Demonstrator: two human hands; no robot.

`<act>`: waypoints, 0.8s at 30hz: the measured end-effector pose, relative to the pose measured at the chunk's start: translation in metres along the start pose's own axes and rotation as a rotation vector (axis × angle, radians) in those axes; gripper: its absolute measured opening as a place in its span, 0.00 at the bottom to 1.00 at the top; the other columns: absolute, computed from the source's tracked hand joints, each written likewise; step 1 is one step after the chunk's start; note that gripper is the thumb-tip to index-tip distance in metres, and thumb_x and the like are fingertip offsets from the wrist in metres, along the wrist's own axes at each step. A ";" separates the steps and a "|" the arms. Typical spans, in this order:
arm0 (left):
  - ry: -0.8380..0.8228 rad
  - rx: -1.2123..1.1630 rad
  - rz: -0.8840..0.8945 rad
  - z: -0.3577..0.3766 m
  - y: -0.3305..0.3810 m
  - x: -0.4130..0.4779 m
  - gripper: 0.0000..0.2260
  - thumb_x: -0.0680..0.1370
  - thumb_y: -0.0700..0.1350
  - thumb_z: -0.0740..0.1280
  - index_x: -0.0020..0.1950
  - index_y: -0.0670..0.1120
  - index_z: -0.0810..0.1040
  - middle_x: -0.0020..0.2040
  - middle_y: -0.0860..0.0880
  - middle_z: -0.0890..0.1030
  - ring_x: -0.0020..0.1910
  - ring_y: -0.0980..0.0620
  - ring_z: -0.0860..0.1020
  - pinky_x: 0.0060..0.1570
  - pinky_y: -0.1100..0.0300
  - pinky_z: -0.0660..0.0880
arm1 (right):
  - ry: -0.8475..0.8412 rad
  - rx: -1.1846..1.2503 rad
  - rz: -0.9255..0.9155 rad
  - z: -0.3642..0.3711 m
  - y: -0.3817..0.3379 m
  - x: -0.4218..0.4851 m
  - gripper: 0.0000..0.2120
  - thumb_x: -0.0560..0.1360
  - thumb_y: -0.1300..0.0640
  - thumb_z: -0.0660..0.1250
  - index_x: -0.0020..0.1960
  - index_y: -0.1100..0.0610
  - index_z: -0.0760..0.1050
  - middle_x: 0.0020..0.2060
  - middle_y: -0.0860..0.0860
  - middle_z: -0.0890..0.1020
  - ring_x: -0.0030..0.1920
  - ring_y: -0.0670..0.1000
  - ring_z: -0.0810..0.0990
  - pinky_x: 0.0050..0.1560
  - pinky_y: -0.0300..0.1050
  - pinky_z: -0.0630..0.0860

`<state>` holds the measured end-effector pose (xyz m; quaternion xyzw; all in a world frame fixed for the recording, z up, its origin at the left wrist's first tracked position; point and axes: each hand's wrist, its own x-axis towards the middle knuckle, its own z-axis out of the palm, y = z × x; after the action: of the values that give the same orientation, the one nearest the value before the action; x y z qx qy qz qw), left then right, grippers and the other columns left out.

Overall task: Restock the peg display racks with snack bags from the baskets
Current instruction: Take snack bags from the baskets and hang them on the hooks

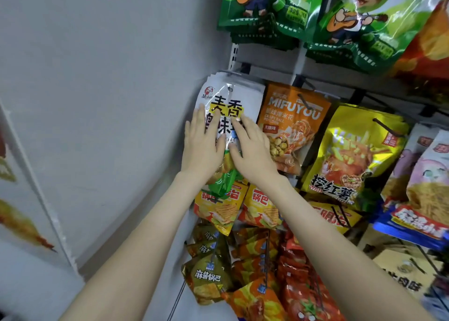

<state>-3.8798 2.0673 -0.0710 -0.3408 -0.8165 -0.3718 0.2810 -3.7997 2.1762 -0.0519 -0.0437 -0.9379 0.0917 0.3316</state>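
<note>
A white snack bag (230,102) with black and yellow lettering hangs on a peg at the left end of the rack, in front of several like bags. My left hand (202,143) lies flat on the bag's left side with straight fingers. Flat against its right side presses my right hand (252,148), fingers straight too. The bag's green lower part (222,182) shows below my wrists. The peg's tip (229,88) pokes through the bag's hole.
An orange popcorn bag (294,123) and a yellow bag (352,155) hang to the right. Green bags (272,9) hang above, yellow and orange bags (223,209) below. A grey wall (109,102) closes the left side.
</note>
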 end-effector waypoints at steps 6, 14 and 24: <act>-0.019 0.057 -0.028 -0.002 0.005 -0.005 0.24 0.82 0.46 0.57 0.78 0.45 0.58 0.78 0.39 0.51 0.78 0.42 0.48 0.74 0.43 0.46 | -0.023 0.086 -0.018 -0.004 0.009 -0.022 0.26 0.79 0.59 0.60 0.76 0.57 0.59 0.76 0.56 0.58 0.76 0.55 0.54 0.74 0.54 0.51; -0.043 0.092 -0.052 0.005 0.047 -0.073 0.25 0.80 0.43 0.61 0.76 0.42 0.62 0.77 0.36 0.55 0.76 0.38 0.54 0.74 0.43 0.51 | -0.089 0.178 0.021 -0.018 0.027 -0.080 0.25 0.79 0.61 0.59 0.75 0.59 0.59 0.74 0.55 0.62 0.74 0.54 0.58 0.73 0.52 0.57; -0.356 0.158 -0.485 0.011 0.115 -0.311 0.23 0.75 0.44 0.59 0.67 0.35 0.71 0.65 0.33 0.73 0.57 0.33 0.76 0.53 0.45 0.75 | -0.530 0.351 0.059 0.023 0.031 -0.268 0.21 0.79 0.61 0.59 0.71 0.62 0.65 0.66 0.59 0.71 0.67 0.58 0.69 0.64 0.51 0.65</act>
<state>-3.6050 2.0246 -0.2510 -0.1730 -0.9367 -0.2980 0.0622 -3.6051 2.1651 -0.2401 0.0123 -0.9599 0.2699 0.0752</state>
